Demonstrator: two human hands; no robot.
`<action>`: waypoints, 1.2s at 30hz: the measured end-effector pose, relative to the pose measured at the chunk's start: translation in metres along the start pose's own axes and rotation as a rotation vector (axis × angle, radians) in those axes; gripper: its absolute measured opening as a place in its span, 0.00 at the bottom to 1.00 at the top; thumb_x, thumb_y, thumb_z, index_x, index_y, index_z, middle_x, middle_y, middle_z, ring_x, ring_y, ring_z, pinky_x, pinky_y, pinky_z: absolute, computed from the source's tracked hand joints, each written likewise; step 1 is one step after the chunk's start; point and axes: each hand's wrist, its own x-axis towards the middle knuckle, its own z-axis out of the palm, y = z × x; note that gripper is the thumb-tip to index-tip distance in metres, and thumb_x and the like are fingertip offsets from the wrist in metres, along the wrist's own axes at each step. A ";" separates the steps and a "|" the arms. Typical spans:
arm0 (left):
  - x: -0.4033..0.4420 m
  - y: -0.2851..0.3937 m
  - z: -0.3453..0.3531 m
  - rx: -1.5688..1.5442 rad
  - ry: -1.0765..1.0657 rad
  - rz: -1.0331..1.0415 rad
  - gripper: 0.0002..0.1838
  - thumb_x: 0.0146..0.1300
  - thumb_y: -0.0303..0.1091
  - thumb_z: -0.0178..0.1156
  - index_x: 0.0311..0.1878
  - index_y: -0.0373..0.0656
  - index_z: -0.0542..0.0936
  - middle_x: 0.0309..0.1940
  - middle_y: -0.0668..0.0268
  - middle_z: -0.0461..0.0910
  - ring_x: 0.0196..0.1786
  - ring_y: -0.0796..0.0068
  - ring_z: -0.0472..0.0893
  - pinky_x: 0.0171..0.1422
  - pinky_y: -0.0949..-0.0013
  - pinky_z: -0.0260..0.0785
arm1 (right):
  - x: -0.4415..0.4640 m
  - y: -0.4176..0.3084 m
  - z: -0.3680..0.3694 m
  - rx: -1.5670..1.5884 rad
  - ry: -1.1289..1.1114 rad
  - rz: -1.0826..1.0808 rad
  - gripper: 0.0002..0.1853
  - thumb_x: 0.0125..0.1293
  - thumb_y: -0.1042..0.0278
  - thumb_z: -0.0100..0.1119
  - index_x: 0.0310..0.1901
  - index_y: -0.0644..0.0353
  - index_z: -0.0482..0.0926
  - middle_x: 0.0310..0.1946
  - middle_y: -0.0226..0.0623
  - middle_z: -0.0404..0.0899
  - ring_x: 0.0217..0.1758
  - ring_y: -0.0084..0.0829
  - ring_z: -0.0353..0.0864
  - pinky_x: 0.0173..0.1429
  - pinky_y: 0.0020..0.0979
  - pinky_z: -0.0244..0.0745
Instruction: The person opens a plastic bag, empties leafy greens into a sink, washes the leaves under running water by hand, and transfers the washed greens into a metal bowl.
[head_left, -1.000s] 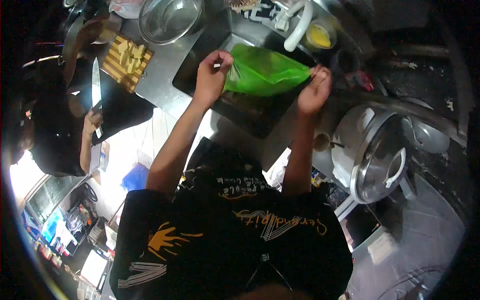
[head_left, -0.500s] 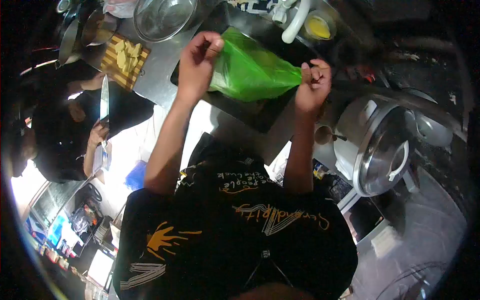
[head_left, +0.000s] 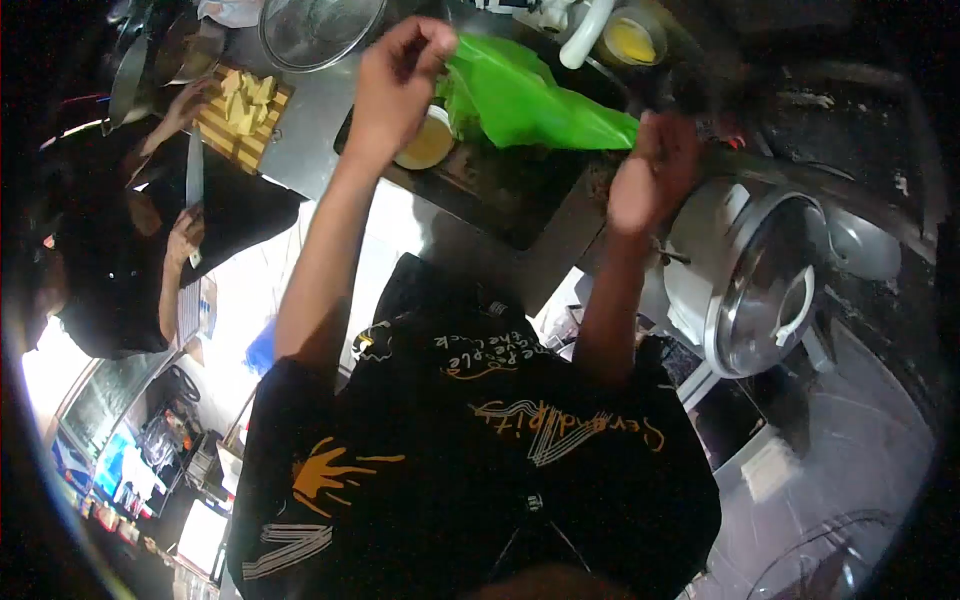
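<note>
The left hand [head_left: 392, 95] pinches one end of a green bag [head_left: 535, 100] above the sink [head_left: 520, 195]; the right hand [head_left: 645, 180], blurred, is at its other end. A bowl [head_left: 425, 145] sits in the sink. Near the desk's [head_left: 305, 150] left edge, pale pieces [head_left: 245, 100] lie on a striped board [head_left: 228, 140], beside a co-worker holding a knife [head_left: 195, 170].

Glossy green plastic bag [head_left: 535, 98], shiny metal pot [head_left: 745, 280]

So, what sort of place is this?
Probably a kitchen, judging by a striped wooden cutting board with pale yellow chunks, a lidded silvery pot, and a long silvery knife in another person's hand.
</note>
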 end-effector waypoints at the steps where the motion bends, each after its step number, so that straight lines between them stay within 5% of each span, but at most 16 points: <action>1: 0.007 -0.003 -0.003 0.043 -0.005 -0.005 0.10 0.72 0.36 0.60 0.43 0.37 0.80 0.33 0.71 0.80 0.38 0.83 0.76 0.48 0.74 0.69 | 0.006 -0.005 0.003 -0.080 -0.009 -0.009 0.04 0.65 0.80 0.62 0.39 0.61 0.77 0.37 0.31 0.79 0.42 0.22 0.75 0.50 0.28 0.72; 7: -0.002 0.035 -0.012 0.040 0.014 -0.025 0.13 0.71 0.39 0.62 0.48 0.39 0.81 0.41 0.73 0.81 0.47 0.82 0.76 0.58 0.74 0.67 | 0.010 -0.047 -0.012 0.133 0.116 -0.176 0.05 0.63 0.83 0.61 0.36 0.63 0.77 0.39 0.33 0.79 0.44 0.24 0.77 0.53 0.29 0.72; 10: -0.001 0.027 -0.010 -0.082 -0.020 0.013 0.11 0.71 0.37 0.61 0.48 0.39 0.81 0.42 0.73 0.80 0.49 0.81 0.76 0.60 0.74 0.66 | 0.015 -0.052 -0.009 -0.177 -0.019 -0.107 0.09 0.61 0.87 0.61 0.37 0.61 0.76 0.37 0.32 0.78 0.44 0.24 0.77 0.54 0.31 0.73; 13: -0.024 0.045 -0.017 -0.071 -0.090 -0.068 0.12 0.67 0.30 0.64 0.53 0.42 0.79 0.45 0.69 0.79 0.49 0.78 0.77 0.57 0.72 0.68 | 0.006 -0.056 -0.014 0.331 0.003 -0.115 0.09 0.62 0.85 0.62 0.39 0.60 0.76 0.35 0.30 0.77 0.41 0.22 0.77 0.49 0.30 0.75; 16: -0.054 0.030 -0.011 -0.137 -0.387 0.139 0.29 0.54 0.22 0.69 0.62 0.44 0.75 0.55 0.64 0.76 0.60 0.71 0.75 0.65 0.68 0.65 | -0.026 -0.066 -0.005 0.531 -0.206 0.200 0.11 0.63 0.83 0.63 0.42 0.58 0.75 0.35 0.28 0.76 0.38 0.20 0.77 0.45 0.27 0.75; 17: -0.066 0.007 -0.007 -0.064 -0.432 0.077 0.43 0.43 0.17 0.70 0.68 0.44 0.70 0.63 0.61 0.72 0.69 0.66 0.69 0.72 0.65 0.59 | -0.035 -0.072 0.001 0.683 -0.391 0.330 0.11 0.62 0.83 0.63 0.42 0.57 0.74 0.35 0.27 0.76 0.37 0.20 0.77 0.43 0.26 0.74; 18: -0.081 -0.021 0.006 -0.049 -0.437 0.149 0.41 0.46 0.23 0.72 0.68 0.44 0.69 0.62 0.60 0.73 0.70 0.66 0.67 0.73 0.64 0.59 | -0.048 -0.078 0.006 0.832 -0.581 0.465 0.12 0.62 0.83 0.64 0.42 0.57 0.74 0.35 0.26 0.76 0.36 0.19 0.77 0.42 0.25 0.74; 19: -0.094 -0.036 0.011 0.327 -0.533 0.225 0.35 0.55 0.32 0.69 0.67 0.42 0.68 0.61 0.59 0.73 0.69 0.66 0.68 0.71 0.64 0.62 | -0.063 -0.082 0.011 0.881 -0.680 0.568 0.13 0.62 0.84 0.63 0.42 0.56 0.73 0.35 0.26 0.75 0.36 0.19 0.76 0.41 0.25 0.74; 22: -0.151 -0.061 0.028 -0.007 -0.640 -0.128 0.33 0.57 0.32 0.68 0.67 0.42 0.68 0.61 0.59 0.73 0.67 0.66 0.69 0.69 0.64 0.63 | -0.095 -0.114 -0.001 0.884 -0.867 0.812 0.13 0.60 0.80 0.69 0.39 0.54 0.74 0.29 0.21 0.72 0.29 0.15 0.70 0.37 0.20 0.68; 25: -0.187 -0.054 0.026 -0.217 -0.658 -0.351 0.31 0.60 0.32 0.66 0.66 0.42 0.69 0.61 0.59 0.74 0.65 0.67 0.71 0.67 0.64 0.65 | -0.091 -0.132 -0.033 0.925 -0.982 0.450 0.15 0.55 0.84 0.70 0.38 0.56 0.74 0.23 0.20 0.65 0.24 0.13 0.58 0.32 0.20 0.57; 26: -0.190 -0.057 0.027 -0.234 -0.652 -0.382 0.30 0.61 0.32 0.65 0.66 0.42 0.69 0.60 0.59 0.74 0.64 0.67 0.71 0.67 0.64 0.66 | -0.087 -0.138 -0.033 0.961 -0.849 0.320 0.15 0.55 0.84 0.70 0.36 0.57 0.74 0.23 0.24 0.68 0.24 0.16 0.63 0.33 0.22 0.60; 28: -0.187 -0.066 0.025 -0.238 -0.623 -0.421 0.28 0.62 0.32 0.64 0.66 0.42 0.69 0.60 0.59 0.74 0.63 0.67 0.72 0.66 0.64 0.67 | -0.054 -0.119 -0.035 0.430 -0.748 -0.313 0.15 0.53 0.83 0.72 0.38 0.59 0.75 0.27 0.29 0.74 0.25 0.21 0.68 0.35 0.25 0.65; 29: -0.185 -0.070 0.021 -0.251 -0.596 -0.442 0.28 0.63 0.32 0.63 0.66 0.42 0.69 0.60 0.59 0.74 0.62 0.67 0.73 0.65 0.64 0.67 | -0.050 -0.110 -0.034 0.221 -0.696 -0.297 0.18 0.52 0.82 0.73 0.44 0.60 0.78 0.33 0.34 0.78 0.33 0.27 0.74 0.40 0.28 0.70; 30: -0.185 -0.072 0.017 -0.279 -0.566 -0.471 0.27 0.64 0.32 0.63 0.66 0.42 0.69 0.60 0.59 0.74 0.62 0.67 0.73 0.65 0.64 0.68 | -0.037 -0.101 -0.035 0.052 -0.899 -0.171 0.26 0.53 0.69 0.76 0.54 0.61 0.78 0.45 0.42 0.76 0.45 0.38 0.77 0.51 0.35 0.73; 33: -0.189 -0.075 -0.001 -0.495 -0.457 -0.571 0.24 0.67 0.31 0.61 0.65 0.42 0.70 0.60 0.59 0.75 0.60 0.67 0.75 0.63 0.64 0.70 | -0.059 -0.068 -0.027 -0.317 -1.126 -0.258 0.42 0.50 0.50 0.78 0.65 0.58 0.72 0.64 0.50 0.64 0.67 0.51 0.67 0.70 0.48 0.64; 36: -0.197 -0.076 -0.014 -0.518 -0.435 -0.572 0.22 0.69 0.31 0.59 0.65 0.42 0.70 0.59 0.59 0.75 0.58 0.67 0.76 0.62 0.63 0.71 | -0.111 -0.030 -0.014 -0.355 -1.276 -0.354 0.33 0.57 0.57 0.73 0.64 0.55 0.73 0.63 0.52 0.68 0.68 0.53 0.68 0.67 0.52 0.67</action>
